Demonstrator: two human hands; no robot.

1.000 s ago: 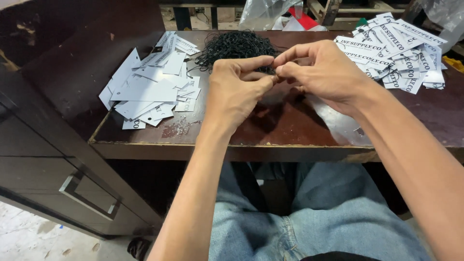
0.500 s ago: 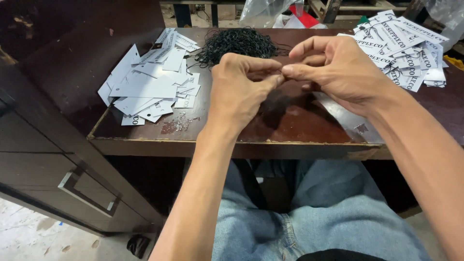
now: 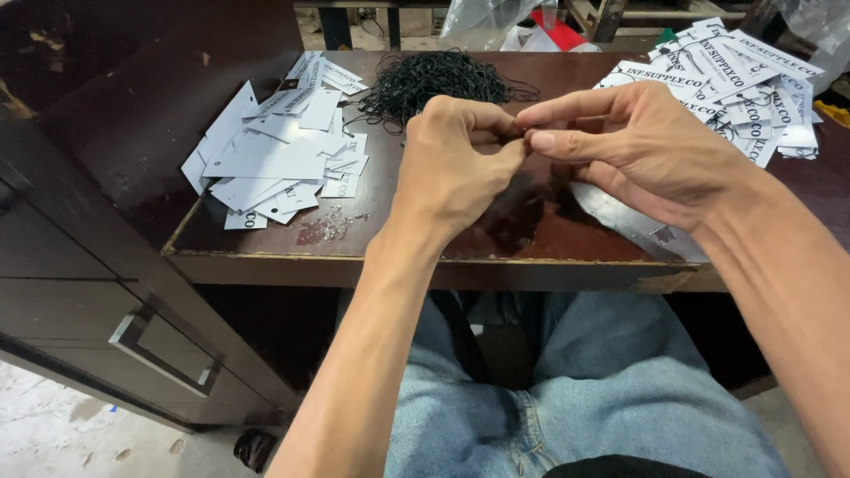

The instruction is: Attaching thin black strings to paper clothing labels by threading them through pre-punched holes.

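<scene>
Fingertips of both hands meet above the middle of the table, pinched together on something small and dark that I take for a thin cord, though the piece itself is too fine to make out. The left hand curls with thumb and forefinger pressed to the same spot as the thumb and forefinger of the right hand; both pinches are narrow and tight, the other fingers loosely bent. A tag hangs or lies under the right palm, partly hidden, so I cannot tell whether the hand holds it or it rests on the wood.

As for progress, I judge the work to be somewhere in the middle: a spread of tags lies face down at the left, a second heap lies printed side up at far right, and a sizeable tangle of cords remains behind the hands. Which heap is finished I cannot tell, since no cords show on either.

The tags are flat card rectangles with clipped corners, white and matte, blank on one face and black-printed on the other. The cords are thin, black and springy, matted into a loose nest. The tabletop is dark reddish wood, worn and scuffed, with a chipped front edge and pale crumbs near the left pile. Denim covers the lap below.
</scene>
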